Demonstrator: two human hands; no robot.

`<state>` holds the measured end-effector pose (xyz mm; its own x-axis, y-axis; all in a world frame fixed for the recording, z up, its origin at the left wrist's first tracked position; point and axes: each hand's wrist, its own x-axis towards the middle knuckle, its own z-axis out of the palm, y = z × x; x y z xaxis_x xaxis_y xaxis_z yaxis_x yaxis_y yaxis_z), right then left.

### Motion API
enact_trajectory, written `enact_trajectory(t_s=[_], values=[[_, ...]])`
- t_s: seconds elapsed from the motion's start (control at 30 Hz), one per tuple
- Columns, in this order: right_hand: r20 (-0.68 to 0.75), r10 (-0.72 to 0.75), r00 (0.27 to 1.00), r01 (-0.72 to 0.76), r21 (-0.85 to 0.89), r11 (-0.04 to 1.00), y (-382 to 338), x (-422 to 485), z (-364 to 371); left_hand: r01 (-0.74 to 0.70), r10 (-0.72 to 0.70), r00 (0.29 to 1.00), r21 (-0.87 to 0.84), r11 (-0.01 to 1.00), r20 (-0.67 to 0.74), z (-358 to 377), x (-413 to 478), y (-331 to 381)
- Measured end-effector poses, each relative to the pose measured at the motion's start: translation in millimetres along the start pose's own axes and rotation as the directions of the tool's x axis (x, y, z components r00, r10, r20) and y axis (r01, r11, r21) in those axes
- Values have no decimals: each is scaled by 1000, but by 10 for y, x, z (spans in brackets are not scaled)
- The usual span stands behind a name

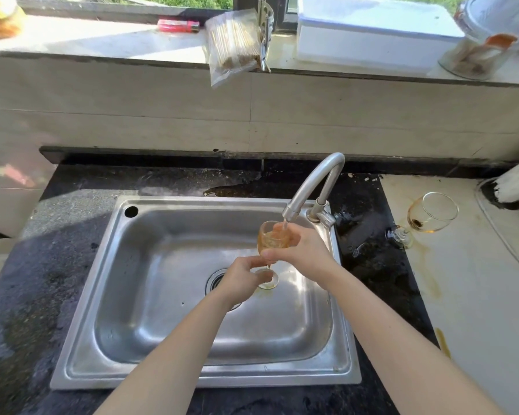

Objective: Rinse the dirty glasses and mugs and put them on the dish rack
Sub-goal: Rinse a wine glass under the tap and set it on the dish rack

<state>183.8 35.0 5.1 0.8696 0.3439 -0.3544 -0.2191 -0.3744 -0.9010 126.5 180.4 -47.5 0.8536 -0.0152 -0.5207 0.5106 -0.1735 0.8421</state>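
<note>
Both hands are holding one stemmed glass (pixel 271 239) over the steel sink (pixel 192 375), directly under the spout of the tap (pixel 312 187). The left hand (pixel 242 281) is pinching the round foot of the glass with closed fingers. The right hand (pixel 304 251) is wrapping around the bowl, and some of its fingers seem to be reaching inside, though the water blurs this. A thin stream is running into the bowl, which is holding yellowish liquid. A second dirty glass (pixel 429 215) is lying tilted on the pale counter (pixel 477 310) to the right, well apart from the sink.
</note>
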Motion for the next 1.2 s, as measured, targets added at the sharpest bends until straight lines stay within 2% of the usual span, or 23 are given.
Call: enact_trajectory(t_s=[0.23, 0.33, 0.4, 0.43, 0.57, 0.63, 0.7, 0.77, 0.83, 0.87, 0.9, 0.97, 1.03, 1.1, 1.13, 1.2], values=[[-15, 71, 997, -69, 115, 991, -44, 41, 18, -18, 19, 1000, -29, 999, 23, -40, -19, 24], [55, 119, 991, -123, 60, 991, -73, 65, 43, -26, 24, 997, 41, 999, 70, -64, -39, -49], [12, 168, 986, -168, -26, 985, -35, 142, 101, -35, 31, 996, 44, 998, 88, -63, -67, -72], [-27, 188, 982, -188, -9, 982, -21, 182, 134, -39, 37, 995, 21, 999, 96, -59, -82, -52], [-214, 211, 954, -163, 220, 962, -83, 288, 236, -28, 42, 990, -100, 995, 134, -89, -154, 198], [-250, 208, 946, -136, 275, 952, -158, 273, 261, 17, 0, 991, -122, 992, 137, -158, -167, 311], [-314, 155, 937, -85, 226, 970, -167, 255, 295, 43, -31, 994, -114, 993, 109, -241, -175, 399], [-411, 68, 909, -39, 78, 996, -152, 219, 334, 46, -41, 997, -81, 996, 67, -291, -170, 447], [-481, -2, 877, -28, -56, 998, -131, 204, 346, 45, -45, 999, -17, 999, 13, -304, -167, 475], [-496, 15, 868, -49, -56, 997, -134, 203, 341, 44, -44, 999, 8, 999, -10, -302, -167, 488], [-483, 64, 873, -73, 0, 997, -132, 213, 327, 42, -42, 999, 24, 999, -25, -301, -170, 500], [-340, 191, 921, -142, 165, 976, -185, 230, 251, 38, -36, 999, 59, 998, -34, -322, -188, 542], [-120, 243, 962, -216, 200, 955, -231, 250, 137, 38, -35, 999, 111, 993, -30, -372, -208, 602], [19, 268, 963, -266, 206, 942, -242, 255, 35, 41, -37, 999, 141, 989, -29, -422, -226, 682], [42, 282, 959, -283, 240, 929, -236, 260, 7, 40, -35, 999, 123, 992, -40, -437, -230, 718], [-28, 322, 946, -293, 343, 892, -194, 273, 37, 33, -29, 995, 38, 999, -94, -430, -232, 787]])
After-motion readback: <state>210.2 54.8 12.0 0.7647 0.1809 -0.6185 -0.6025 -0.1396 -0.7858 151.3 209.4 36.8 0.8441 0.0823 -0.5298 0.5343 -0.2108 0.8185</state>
